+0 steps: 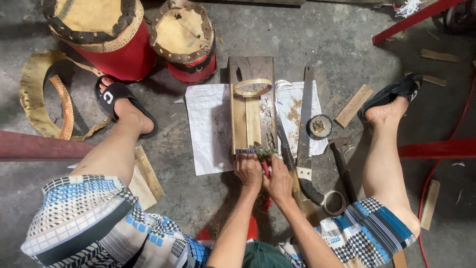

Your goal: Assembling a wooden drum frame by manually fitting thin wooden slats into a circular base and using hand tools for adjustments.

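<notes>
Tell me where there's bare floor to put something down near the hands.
Bare floor lies beyond the wooden board, between the small drum and the red bar. The white sheet left of the board is bare. Right of the right hand, saw and tape rolls crowd.

Two red drums (106, 37) stand at eleven o'clock beside a ring of hide (42, 94). A handsaw (306, 119) lies at two o'clock, a tape roll (320, 126) touching it, a hatchet (342, 166) at four o'clock.

Right of the board (251, 106), passage is blocked by saw (306, 119) and knife (286, 154); left, white sheet (206, 129) is left bare
</notes>
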